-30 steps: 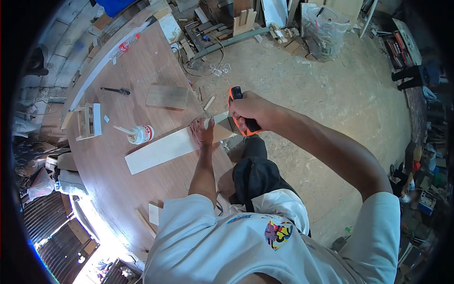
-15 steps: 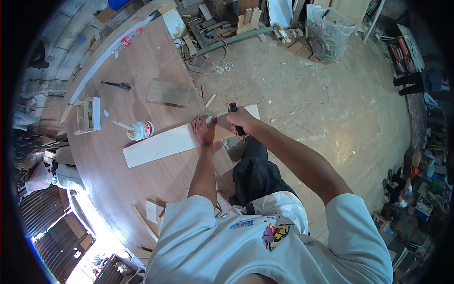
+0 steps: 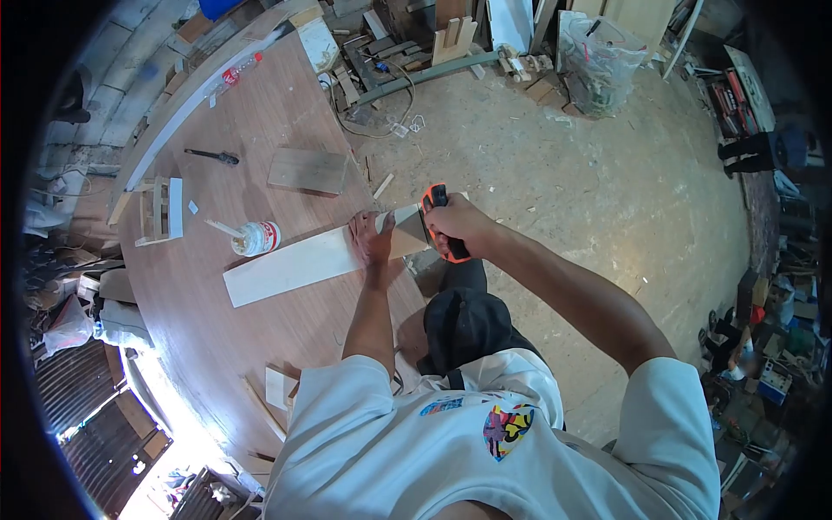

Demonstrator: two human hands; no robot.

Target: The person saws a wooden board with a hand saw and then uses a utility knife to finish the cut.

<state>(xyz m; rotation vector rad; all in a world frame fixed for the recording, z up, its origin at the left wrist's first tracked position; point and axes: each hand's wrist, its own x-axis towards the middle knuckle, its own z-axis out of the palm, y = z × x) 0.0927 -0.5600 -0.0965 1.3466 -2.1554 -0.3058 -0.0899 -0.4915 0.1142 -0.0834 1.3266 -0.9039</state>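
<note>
A long pale board point(image 3: 290, 270) lies on the wooden table, its right end jutting past the table edge. My left hand point(image 3: 373, 241) presses on top of the board near that edge, fingers spread over it. In my right hand point(image 3: 459, 224) is the orange and black handle of a hand saw point(image 3: 430, 199), fingers wrapped round it. The saw is at the overhanging part of the board; its blade, seen from above, can hardly be made out.
On the table point(image 3: 260, 113) are a small wood block point(image 3: 308, 171), a white jar point(image 3: 257, 238) with a stick in it, a dark tool point(image 3: 212, 157) and a small wooden frame point(image 3: 160, 211). A clear bag point(image 3: 602, 69) and scrap wood stand on the floor beyond.
My right hand has drawn the saw handle slightly to the right, and more of the orange handle shows. My left hand and the board have hardly moved.
</note>
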